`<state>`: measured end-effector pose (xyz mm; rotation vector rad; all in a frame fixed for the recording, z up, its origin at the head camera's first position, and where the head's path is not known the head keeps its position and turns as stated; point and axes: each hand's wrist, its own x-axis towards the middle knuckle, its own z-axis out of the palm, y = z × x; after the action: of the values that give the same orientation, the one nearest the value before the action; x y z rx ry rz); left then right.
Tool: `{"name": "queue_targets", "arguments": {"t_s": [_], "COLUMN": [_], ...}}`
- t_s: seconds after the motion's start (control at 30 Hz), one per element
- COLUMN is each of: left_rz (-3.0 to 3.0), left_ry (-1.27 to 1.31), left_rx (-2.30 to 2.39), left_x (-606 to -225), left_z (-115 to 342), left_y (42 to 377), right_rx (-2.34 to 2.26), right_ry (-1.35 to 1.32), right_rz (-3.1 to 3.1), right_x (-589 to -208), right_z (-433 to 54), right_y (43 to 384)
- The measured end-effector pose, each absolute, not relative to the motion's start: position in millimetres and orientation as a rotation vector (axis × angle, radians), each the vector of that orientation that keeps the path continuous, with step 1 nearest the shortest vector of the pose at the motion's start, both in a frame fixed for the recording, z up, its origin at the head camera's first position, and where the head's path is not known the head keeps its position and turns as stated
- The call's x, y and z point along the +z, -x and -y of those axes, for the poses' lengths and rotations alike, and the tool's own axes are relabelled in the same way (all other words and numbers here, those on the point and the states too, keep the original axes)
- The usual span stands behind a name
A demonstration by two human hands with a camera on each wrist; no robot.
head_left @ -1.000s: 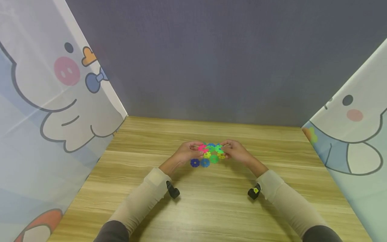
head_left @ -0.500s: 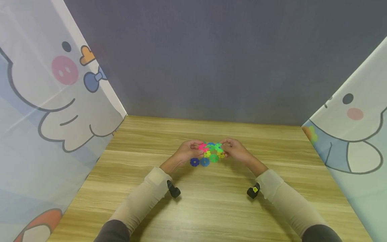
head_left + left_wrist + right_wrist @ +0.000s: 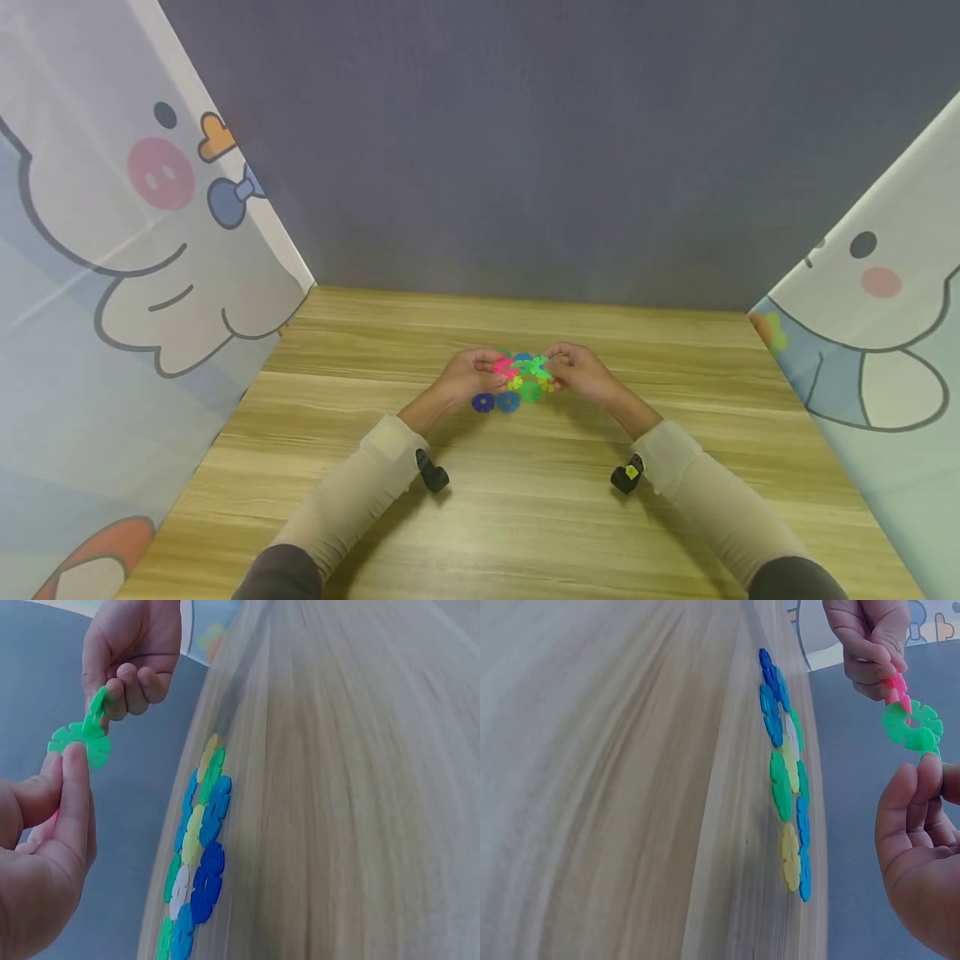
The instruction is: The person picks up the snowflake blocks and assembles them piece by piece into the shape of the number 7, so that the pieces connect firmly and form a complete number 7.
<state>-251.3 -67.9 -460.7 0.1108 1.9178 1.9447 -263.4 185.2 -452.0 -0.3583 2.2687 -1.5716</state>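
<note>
Not much changed over the last second: your hands closed in a touch and the discs they held came together, so by my read you were mid-join, pressing one piece into another.

Your left hand (image 3: 471,379) pinched a pink disc (image 3: 895,688) and your right hand (image 3: 583,373) pinched a green one (image 3: 81,740), both fingers-curled, raised above the tabletop's middle. The green disc (image 3: 910,726) was a flat notched snowflake shape, slotted edge-on with another green piece.

Just under them the loose discs (image 3: 508,397) lay flat in a tight bunch on the table (image 3: 525,508): blue, green, yellow, white.
</note>
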Motion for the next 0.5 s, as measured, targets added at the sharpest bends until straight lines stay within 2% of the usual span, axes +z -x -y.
{"name": "queue_targets", "arguments": {"t_s": [0.5], "left_rz": [-2.009], "left_ry": [-0.111], "left_rx": [1.912], "left_x": [-456.3], "left_z": [63.1], "left_y": [246.7], "right_rx": [-1.614], "right_ry": [0.373], "right_rz": [-2.25], "right_x": [-452.1], "right_z": [-177.7], "right_y": [262.3]}}
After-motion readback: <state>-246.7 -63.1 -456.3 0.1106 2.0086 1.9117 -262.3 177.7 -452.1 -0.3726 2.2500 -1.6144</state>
